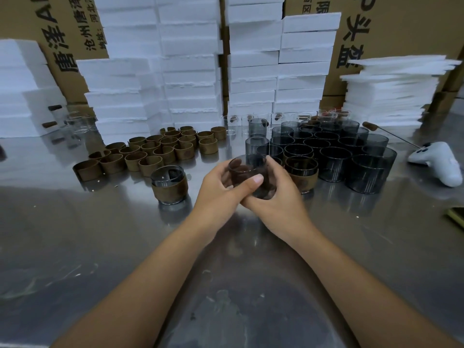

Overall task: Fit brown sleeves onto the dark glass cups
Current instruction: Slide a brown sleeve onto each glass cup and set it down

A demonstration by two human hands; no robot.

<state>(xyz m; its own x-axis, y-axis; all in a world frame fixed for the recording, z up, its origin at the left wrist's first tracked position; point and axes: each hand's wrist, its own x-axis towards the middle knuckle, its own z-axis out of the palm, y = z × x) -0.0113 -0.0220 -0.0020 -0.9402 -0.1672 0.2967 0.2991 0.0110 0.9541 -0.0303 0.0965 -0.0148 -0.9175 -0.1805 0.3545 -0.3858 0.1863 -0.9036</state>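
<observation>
Dark glass cup (241,169): my left hand (217,188) and right hand (280,198) both cradle it, fingers curled around its sides.

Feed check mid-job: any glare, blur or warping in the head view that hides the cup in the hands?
Head view: centre is fairly sharp, the held cup readable in the grip of left hand and right hand; head view: steel table gives soft reflections, no harsh glare; head view: wide-angle bending tilts the foam stacks at the edges; head view: clear glasses far left look hazy.
</observation>
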